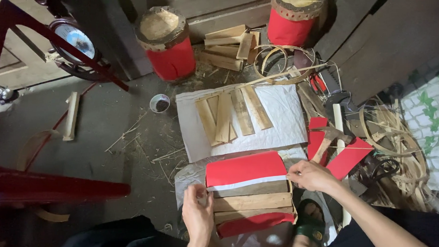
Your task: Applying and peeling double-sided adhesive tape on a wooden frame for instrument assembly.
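A small drum body of wooden slats (251, 201) lies on its side in front of me, partly wrapped in red paper (245, 168) with a white edge. My left hand (198, 214) presses against the drum's left end. My right hand (311, 175) pinches the paper's edge at the drum's right end. A second strip of red shows under the drum at its near side.
Several wooden slats (231, 116) lie on a white sheet (282, 111) beyond the drum. A hammer (327, 139) and red paper pieces (349, 158) lie to the right, beside bamboo hoops (390, 127). Two red drums (165, 40) stand at the back. A red stool leg (51, 185) is at left.
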